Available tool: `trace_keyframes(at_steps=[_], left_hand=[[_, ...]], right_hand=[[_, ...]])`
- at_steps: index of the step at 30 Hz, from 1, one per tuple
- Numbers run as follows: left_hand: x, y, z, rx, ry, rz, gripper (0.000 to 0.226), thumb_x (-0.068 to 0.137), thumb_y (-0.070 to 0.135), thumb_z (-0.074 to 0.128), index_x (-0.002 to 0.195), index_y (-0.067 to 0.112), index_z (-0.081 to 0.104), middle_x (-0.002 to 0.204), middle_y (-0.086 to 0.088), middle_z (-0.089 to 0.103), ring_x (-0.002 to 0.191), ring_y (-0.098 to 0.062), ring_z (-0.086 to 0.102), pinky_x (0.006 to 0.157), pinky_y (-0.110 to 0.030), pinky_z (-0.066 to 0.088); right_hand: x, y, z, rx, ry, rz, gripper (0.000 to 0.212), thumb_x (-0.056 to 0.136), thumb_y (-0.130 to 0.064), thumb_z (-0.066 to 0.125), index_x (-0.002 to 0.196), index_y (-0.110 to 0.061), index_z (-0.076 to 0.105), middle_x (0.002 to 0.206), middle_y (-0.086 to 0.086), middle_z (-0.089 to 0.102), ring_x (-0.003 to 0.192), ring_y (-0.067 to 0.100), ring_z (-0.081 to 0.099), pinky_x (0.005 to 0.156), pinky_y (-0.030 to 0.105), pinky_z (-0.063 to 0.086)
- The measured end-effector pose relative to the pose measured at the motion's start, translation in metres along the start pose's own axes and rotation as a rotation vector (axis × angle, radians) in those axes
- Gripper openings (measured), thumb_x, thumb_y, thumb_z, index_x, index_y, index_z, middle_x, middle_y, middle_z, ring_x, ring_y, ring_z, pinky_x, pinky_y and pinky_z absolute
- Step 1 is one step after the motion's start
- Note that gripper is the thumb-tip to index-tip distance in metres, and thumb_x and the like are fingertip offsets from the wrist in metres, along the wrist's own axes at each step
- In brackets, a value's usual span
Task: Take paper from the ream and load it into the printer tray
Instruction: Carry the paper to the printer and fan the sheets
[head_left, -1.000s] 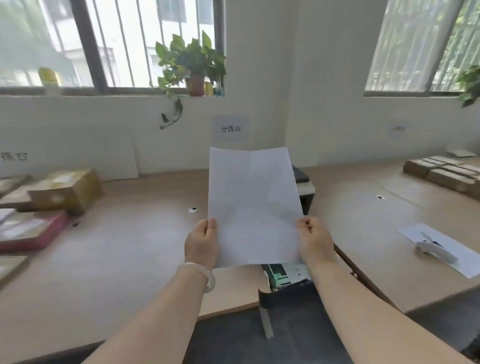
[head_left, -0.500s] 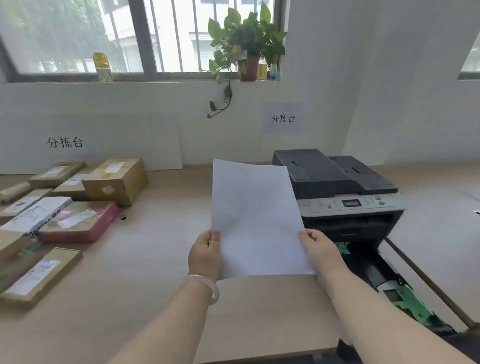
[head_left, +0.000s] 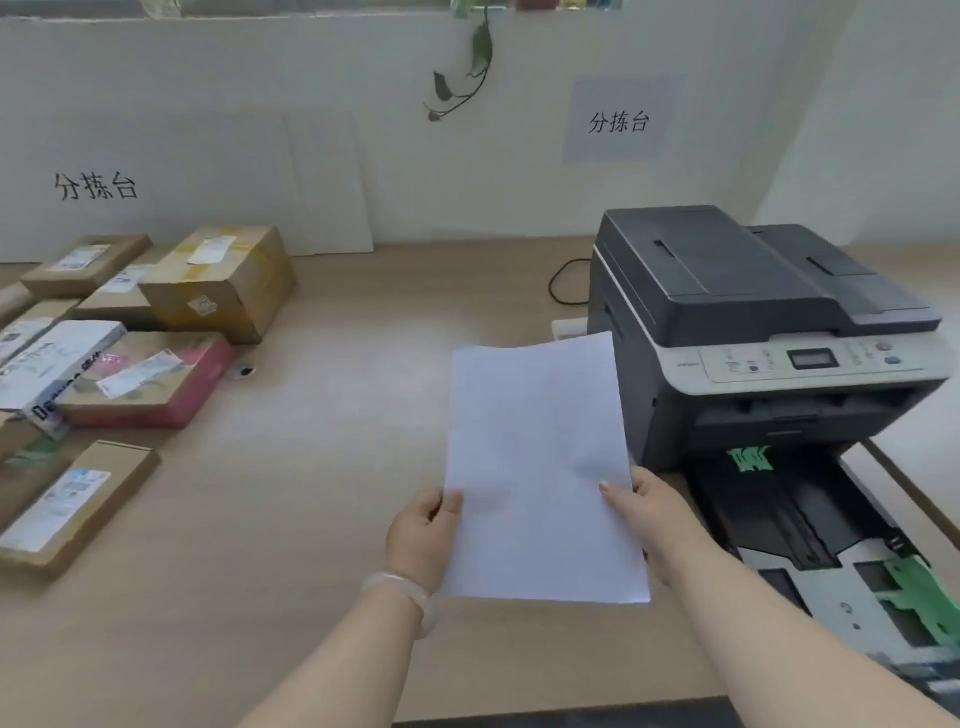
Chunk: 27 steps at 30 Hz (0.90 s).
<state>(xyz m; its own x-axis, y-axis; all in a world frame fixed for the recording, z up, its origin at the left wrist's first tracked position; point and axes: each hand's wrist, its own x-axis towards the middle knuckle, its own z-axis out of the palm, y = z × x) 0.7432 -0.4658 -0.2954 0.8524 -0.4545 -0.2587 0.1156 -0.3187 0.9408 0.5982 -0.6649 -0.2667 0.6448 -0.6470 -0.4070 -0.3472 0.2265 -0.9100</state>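
I hold white paper (head_left: 537, 467) upright in front of me over the wooden table. My left hand (head_left: 421, 540) grips its lower left edge and my right hand (head_left: 644, 512) grips its lower right edge. A dark grey and white printer (head_left: 753, 322) stands to the right of the paper. Its paper tray (head_left: 810, 540) is pulled out toward me, black inside with green guides, and sits just right of my right hand. A white ream-like packet (head_left: 49, 369) lies among the boxes at the left.
Several cardboard parcels (head_left: 218, 280) and a pink box (head_left: 156, 384) lie along the table's left side. A black cable (head_left: 566, 283) and a white power strip (head_left: 569, 327) sit behind the printer's left side. The table's near edge (head_left: 545, 714) runs below my arms.
My view has swung left and tipped down, so the printer and its open tray are now fully in sight. The paper stays gripped in both hands and has tilted back slightly.
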Motion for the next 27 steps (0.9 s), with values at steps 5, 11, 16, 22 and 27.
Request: trace_keyframes(at_steps=[5, 11, 16, 22, 27], left_hand=[[0.025, -0.002, 0.007, -0.217, -0.192, -0.208, 0.022, 0.085, 0.019, 0.065, 0.108, 0.019, 0.065, 0.101, -0.005, 0.072, 0.089, -0.023, 0.071, 0.069, -0.035, 0.057], [0.066, 0.007, 0.036, -0.021, -0.126, -0.078, 0.006, 0.083, 0.018, 0.066, 0.084, 0.017, 0.071, 0.084, -0.001, 0.074, 0.082, -0.02, 0.071, 0.073, -0.035, 0.057], [0.086, -0.019, 0.056, -0.039, -0.077, -0.073, 0.012, 0.076, 0.038, 0.068, 0.079, 0.028, 0.073, 0.083, 0.007, 0.074, 0.082, -0.013, 0.069, 0.073, -0.033, 0.055], [0.095, -0.048, 0.076, 0.06, -0.037, -0.118, 0.011, 0.077, 0.045, 0.062, 0.067, 0.043, 0.064, 0.084, 0.009, 0.067, 0.076, -0.008, 0.058, 0.072, -0.028, 0.048], [0.108, -0.052, 0.08, 0.064, -0.041, -0.131, 0.023, 0.087, 0.042, 0.057, 0.066, 0.04, 0.065, 0.076, 0.02, 0.064, 0.071, 0.002, 0.057, 0.065, -0.019, 0.045]], right_hand=[[0.018, 0.025, 0.0, 0.064, 0.057, -0.041, 0.014, 0.092, -0.014, 0.056, 0.103, -0.014, 0.065, 0.098, 0.011, 0.073, 0.086, 0.03, 0.07, 0.079, 0.046, 0.056], [0.05, 0.036, -0.003, 0.132, 0.054, -0.126, 0.017, 0.087, -0.003, 0.06, 0.095, -0.013, 0.072, 0.086, 0.002, 0.077, 0.075, 0.014, 0.072, 0.059, 0.021, 0.055], [0.08, 0.049, -0.001, -0.047, 0.034, -0.158, 0.023, 0.085, -0.017, 0.065, 0.088, -0.039, 0.071, 0.089, -0.016, 0.075, 0.081, -0.003, 0.068, 0.06, 0.012, 0.051], [0.104, 0.075, 0.004, -0.237, 0.099, -0.067, 0.008, 0.083, -0.031, 0.064, 0.08, -0.024, 0.067, 0.082, 0.001, 0.071, 0.079, 0.021, 0.063, 0.061, 0.022, 0.046], [0.117, 0.069, 0.001, -0.252, 0.048, -0.037, 0.011, 0.086, -0.035, 0.061, 0.076, -0.038, 0.065, 0.086, -0.02, 0.067, 0.084, 0.001, 0.061, 0.064, 0.02, 0.046]])
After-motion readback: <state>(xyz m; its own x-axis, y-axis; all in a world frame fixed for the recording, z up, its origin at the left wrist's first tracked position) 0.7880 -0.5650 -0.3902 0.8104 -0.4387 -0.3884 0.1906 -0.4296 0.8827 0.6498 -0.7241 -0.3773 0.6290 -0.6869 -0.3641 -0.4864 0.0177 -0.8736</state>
